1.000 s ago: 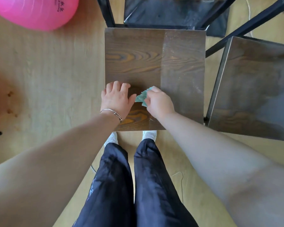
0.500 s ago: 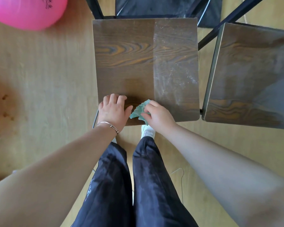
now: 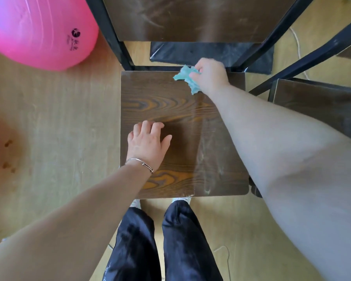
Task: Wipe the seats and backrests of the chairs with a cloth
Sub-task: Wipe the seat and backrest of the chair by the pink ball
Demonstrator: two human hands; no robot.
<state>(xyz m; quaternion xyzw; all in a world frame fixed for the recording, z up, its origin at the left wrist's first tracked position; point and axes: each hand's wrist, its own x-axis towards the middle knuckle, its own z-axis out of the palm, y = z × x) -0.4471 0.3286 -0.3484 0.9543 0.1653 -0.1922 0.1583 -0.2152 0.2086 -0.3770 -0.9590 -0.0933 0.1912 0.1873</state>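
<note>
A dark wood-grain chair seat lies right below me, with its backrest at the top of the view between black metal posts. My right hand grips a crumpled teal cloth at the seat's far edge, right of middle. My left hand rests flat on the seat's left half, fingers relaxed, a thin bracelet on the wrist. The seat's right strip shows pale dusty smears.
A second chair's seat stands close on the right, with its black frame bar slanting across. A big pink ball sits on the wooden floor at upper left. A black mat lies behind the seat. My legs stand at the seat's near edge.
My right hand has carried the cloth from the seat's near edge up to its far edge. My left hand stayed on the seat's left half. The view tilted up, bringing the backrest in.
</note>
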